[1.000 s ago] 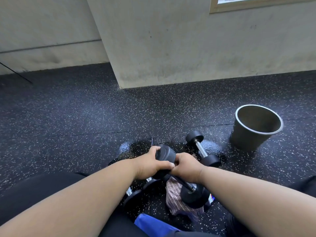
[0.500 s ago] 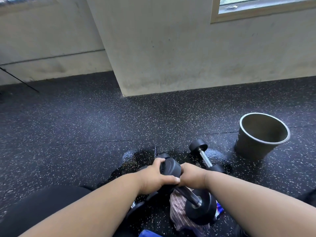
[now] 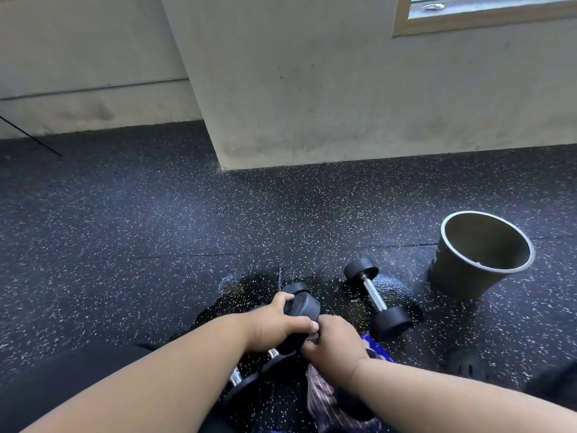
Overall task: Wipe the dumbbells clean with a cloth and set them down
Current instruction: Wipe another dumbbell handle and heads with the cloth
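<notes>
Black rubber flooring (image 3: 125, 232) flecked with white is stretching across the frame, meeting a pale concrete wall (image 3: 327, 89) along the top, with a window frame (image 3: 468, 25) showing at the upper right. At the lower centre the left hand (image 3: 274, 326) is curling over the black head of a lifted dumbbell (image 3: 304, 307), thumb lying across it. The right hand (image 3: 334, 345) is closing round that dumbbell's bar just below the head, touching the left thumb. A striped cloth (image 3: 324, 398) is lying under the right wrist near the bottom edge; whether the fingers are pinching it cannot be told. Another dumbbell (image 3: 376, 296) is lying on a wet, glossy patch of floor just right of the hands. A grey bucket (image 3: 480, 254) is standing farther right. More dumbbells (image 3: 249, 373) are lying beneath the left forearm.
</notes>
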A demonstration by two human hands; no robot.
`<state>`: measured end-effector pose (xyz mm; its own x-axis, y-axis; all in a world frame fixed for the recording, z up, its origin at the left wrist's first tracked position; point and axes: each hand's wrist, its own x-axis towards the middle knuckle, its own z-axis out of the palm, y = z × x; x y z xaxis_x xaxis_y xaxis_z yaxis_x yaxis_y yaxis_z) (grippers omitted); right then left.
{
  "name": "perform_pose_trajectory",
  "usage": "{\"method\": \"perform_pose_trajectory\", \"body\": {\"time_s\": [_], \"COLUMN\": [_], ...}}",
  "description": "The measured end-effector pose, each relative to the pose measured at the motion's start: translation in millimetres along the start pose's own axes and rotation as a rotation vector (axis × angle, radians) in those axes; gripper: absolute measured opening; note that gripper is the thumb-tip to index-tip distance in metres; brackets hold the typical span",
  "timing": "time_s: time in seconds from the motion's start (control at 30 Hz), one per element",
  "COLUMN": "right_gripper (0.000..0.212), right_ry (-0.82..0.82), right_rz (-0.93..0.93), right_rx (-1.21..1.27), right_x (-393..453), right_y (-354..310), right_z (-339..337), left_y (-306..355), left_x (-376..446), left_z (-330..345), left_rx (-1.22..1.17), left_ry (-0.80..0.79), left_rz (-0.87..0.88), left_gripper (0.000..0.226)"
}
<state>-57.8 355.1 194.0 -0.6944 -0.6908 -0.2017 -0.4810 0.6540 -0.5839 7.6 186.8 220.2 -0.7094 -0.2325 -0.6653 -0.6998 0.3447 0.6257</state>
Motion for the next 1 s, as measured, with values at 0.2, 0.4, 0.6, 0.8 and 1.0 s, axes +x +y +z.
{"method": "perform_pose_trajectory", "body": {"time_s": [0.2, 0.4, 0.6, 0.8, 1.0], "right_gripper": [0.025, 0.031, 0.037, 0.030, 0.039], "right_ry": [-0.242, -0.511, -0.352, -0.097, -0.350], "right_rz": [0.041, 0.013, 0.003, -0.016, -0.029], "right_rx": [0.265, 0.323, 0.121, -0.063, 0.167], "right_x": [16, 36, 21, 5, 17], "right_y": [14, 29, 5, -10, 8], "right_z": [-6, -26, -23, -5, -18], "left_y": [0, -1, 0, 3, 2], "left_x": [1, -4, -6, -4, -6], "left_z": [-3, -4, -3, -4, -4], "left_rx": [0.019, 0.082, 0.047, 0.072, 0.113], "left_ry": [-0.021, -0.018, -0.024, -0.021, -0.027], "left_rz": [0.004, 0.025, 0.040, 0.030, 0.027], "left_gripper": [0.110, 0.108, 0.111, 0.107, 0.114]}}
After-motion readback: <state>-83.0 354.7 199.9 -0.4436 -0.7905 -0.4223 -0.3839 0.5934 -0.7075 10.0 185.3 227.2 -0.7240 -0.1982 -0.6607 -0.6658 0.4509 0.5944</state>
